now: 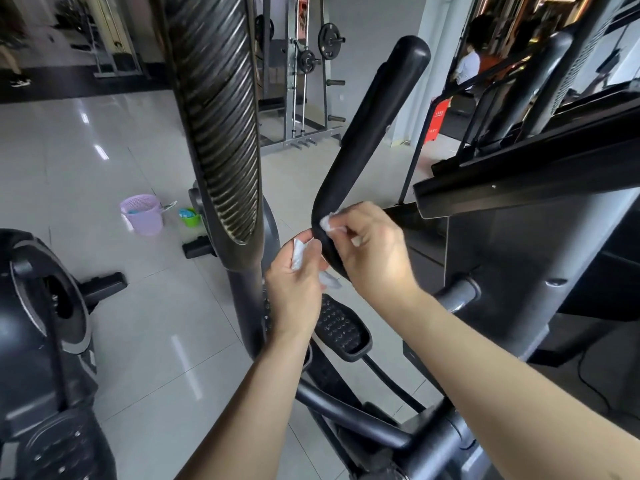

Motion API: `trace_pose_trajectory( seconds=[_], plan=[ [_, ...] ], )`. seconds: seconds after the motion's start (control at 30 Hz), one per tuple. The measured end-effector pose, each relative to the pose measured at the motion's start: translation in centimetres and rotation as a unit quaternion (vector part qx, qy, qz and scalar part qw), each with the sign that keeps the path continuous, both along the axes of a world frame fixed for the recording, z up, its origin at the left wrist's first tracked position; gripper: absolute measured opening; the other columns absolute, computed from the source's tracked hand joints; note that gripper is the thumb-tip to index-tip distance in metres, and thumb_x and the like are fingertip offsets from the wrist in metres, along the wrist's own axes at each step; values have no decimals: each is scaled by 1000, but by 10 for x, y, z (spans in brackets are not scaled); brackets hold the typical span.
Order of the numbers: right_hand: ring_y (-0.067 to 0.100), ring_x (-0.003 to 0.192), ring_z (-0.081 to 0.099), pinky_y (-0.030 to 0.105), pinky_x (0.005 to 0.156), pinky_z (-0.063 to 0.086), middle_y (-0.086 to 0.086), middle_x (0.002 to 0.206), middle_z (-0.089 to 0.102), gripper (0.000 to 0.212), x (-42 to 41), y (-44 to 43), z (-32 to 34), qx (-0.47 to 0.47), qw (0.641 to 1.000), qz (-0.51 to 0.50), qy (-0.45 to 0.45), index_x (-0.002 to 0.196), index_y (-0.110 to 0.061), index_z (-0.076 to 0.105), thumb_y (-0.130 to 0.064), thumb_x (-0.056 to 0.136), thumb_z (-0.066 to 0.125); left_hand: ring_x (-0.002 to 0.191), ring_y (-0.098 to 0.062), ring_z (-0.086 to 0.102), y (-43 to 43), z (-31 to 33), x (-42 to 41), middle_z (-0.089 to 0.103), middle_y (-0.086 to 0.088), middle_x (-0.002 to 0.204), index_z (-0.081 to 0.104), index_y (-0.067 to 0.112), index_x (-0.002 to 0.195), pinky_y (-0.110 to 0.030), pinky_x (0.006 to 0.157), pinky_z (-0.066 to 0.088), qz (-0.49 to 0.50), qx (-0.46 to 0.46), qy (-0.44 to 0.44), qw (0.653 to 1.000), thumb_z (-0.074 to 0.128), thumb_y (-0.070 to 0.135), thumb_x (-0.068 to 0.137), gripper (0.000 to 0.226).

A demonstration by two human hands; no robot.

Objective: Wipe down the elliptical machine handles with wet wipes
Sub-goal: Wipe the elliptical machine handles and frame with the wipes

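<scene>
A person's left hand (pixel 294 285) and right hand (pixel 375 252) are pinching a white wet wipe (pixel 298 254), fingers (pixel 362 218) curled, against a black elliptical handle (pixel 374 116).

left: ribbed handle (pixel 221 133) stands close beside my left grip (pixel 294 271), narrow gap to smooth handle (pixel 374 126) | right: console (pixel 519 181) crowds my right grip (pixel 374 251) | up: smooth handle's upper length free all round | down: pedal (pixel 341 327) under my wrists

Gym, weight rack (pixel 304 81) with plates, exercise machines, tiled floor (pixel 86 140)
</scene>
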State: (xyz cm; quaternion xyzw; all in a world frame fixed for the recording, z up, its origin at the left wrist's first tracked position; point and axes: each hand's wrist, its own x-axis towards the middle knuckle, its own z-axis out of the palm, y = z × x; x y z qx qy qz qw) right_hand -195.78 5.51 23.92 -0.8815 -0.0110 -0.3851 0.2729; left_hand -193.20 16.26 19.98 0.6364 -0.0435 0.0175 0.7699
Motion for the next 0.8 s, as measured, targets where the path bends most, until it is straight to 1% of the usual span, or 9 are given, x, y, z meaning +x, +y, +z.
trace_pose_trajectory(
  seconds=[0.1,0.13,0.27,0.33,0.43,0.57,0.67,0.73,0.8],
  plan=[
    [16,70,61,34,71,56,-3,81,63,17,-3,-19,10,-70,993,30,93,87,-14,80,0,83,72,56,-6,58,-1,5,-2,62,8,55,72,39,95,-30,62,46,-5,-2,-8,1000,63,19,100,22],
    [17,68,59,35,70,55,-4,79,61,17,-5,-24,14,-79,991,24,101,85,-16,80,-1,83,72,58,-6,57,0,5,-2,61,8,55,71,40,91,-30,64,48,-2,-1,-7,1000,63,18,99,25],
    [14,75,59,18,70,48,4,89,66,11,-7,-17,27,-4,995,-34,-95,98,-9,79,-2,91,74,61,-5,59,-2,4,-1,61,8,62,71,40,94,-22,66,50,3,-14,0,1000,65,20,98,21],
    [19,81,64,22,72,51,9,92,67,8,3,-5,21,-9,989,-25,-142,99,-4,79,-2,94,73,61,-5,59,-2,5,-2,60,6,64,72,43,91,-21,63,49,0,-26,2,1000,65,20,98,25],
    [25,83,68,28,71,55,9,91,67,9,15,-1,12,-10,987,-10,-157,97,-4,79,-1,94,72,56,-3,60,0,6,-2,59,3,66,73,48,81,-23,62,48,-4,-23,2,1000,65,18,98,36],
    [19,86,65,27,77,53,4,90,68,15,14,-10,7,-64,996,26,-65,95,-8,81,2,89,72,59,-1,62,-1,3,-2,62,10,61,72,38,97,-20,66,49,6,-7,-6,1000,64,22,100,19],
    [17,86,65,27,78,51,4,90,70,15,12,-20,9,-67,993,86,40,92,-9,81,1,89,71,61,-1,62,-1,-2,-3,64,11,61,75,29,105,-27,72,51,5,5,-13,1000,64,27,100,12],
    [16,82,65,26,76,50,3,89,68,14,9,-26,13,-60,984,107,128,90,-12,80,-1,91,71,62,-1,63,-1,-3,-4,66,10,61,74,29,103,-28,74,51,4,-2,-9,1000,65,28,100,10],
    [16,83,63,26,78,49,2,88,66,10,2,-34,18,-49,969,107,218,86,-13,77,-12,94,72,62,0,62,-2,-1,-6,66,11,58,71,36,97,-22,71,50,3,-6,-5,1000,65,24,100,14]
  ],
)
